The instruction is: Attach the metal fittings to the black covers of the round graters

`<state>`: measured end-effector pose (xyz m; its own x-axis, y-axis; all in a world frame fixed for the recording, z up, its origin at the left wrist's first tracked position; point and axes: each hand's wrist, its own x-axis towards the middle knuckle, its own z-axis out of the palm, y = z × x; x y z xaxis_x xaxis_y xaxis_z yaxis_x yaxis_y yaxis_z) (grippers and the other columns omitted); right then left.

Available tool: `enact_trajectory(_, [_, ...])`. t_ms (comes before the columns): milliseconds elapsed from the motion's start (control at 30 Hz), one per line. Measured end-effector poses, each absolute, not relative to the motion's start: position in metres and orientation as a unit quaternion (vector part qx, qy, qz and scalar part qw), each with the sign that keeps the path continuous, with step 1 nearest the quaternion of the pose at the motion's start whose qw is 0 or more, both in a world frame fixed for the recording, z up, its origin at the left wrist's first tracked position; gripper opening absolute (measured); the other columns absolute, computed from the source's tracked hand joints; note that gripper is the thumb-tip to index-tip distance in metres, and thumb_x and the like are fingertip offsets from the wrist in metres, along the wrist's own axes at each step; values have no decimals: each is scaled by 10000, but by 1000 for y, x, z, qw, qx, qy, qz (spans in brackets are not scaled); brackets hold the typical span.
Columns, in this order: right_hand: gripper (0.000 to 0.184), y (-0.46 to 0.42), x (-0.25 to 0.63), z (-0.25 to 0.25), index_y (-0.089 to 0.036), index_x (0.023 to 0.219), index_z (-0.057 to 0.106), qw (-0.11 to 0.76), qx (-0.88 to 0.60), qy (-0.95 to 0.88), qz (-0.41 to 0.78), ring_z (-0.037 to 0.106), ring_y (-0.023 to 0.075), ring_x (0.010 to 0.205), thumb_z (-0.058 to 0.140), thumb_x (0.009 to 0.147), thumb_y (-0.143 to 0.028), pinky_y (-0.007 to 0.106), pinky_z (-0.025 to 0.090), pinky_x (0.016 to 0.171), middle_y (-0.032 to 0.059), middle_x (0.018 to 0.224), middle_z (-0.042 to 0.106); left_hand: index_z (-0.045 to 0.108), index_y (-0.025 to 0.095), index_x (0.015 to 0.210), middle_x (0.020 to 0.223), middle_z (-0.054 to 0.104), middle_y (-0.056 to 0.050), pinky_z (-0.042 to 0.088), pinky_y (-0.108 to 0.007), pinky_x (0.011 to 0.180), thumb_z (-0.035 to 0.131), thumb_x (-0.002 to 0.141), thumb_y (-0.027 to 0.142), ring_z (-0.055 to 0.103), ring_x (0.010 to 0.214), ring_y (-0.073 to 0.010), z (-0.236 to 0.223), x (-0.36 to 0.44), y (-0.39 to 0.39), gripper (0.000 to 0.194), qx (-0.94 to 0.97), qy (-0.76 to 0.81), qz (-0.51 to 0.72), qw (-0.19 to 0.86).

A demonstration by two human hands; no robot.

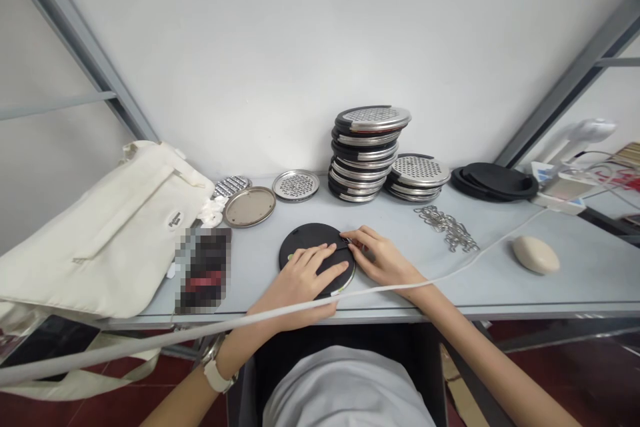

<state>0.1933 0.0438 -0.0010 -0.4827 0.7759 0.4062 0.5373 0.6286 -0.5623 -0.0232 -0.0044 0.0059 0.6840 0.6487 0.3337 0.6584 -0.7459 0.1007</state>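
Note:
A round black disc [305, 235] lies on the table in front of me, a thin pale rim showing at its lower right. My left hand [307, 273] rests flat on it with the fingers spread, steadying it from above. At the disc's right edge, my right hand [377, 257] has thumb and fingertips pinched together by a slit in the black cover. A thin, shiny bit shows near those fingertips, too small to name. Right of my hands lies a pile of small metal wire clips [447, 227].
Behind the disc rise a tall stack of round graters [367, 157] and a shorter stack [420, 170]. Black lids [495, 180], a cream oval object [536, 255] and a white bag [110, 233] flank the work area. A white cable [400, 285] crosses in front.

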Motion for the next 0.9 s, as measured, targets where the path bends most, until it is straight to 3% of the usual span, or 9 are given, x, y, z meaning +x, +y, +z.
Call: enact_trajectory(900, [222, 49, 193, -7, -180, 1080, 538, 333, -377, -846, 179, 596, 204, 928, 385, 925, -139, 376, 505, 832, 102, 981, 610, 444, 239, 1341, 1444, 362, -92, 320, -433, 1041, 568, 797, 311, 336, 1319, -269, 6, -24, -3, 563, -919, -357, -166, 13])
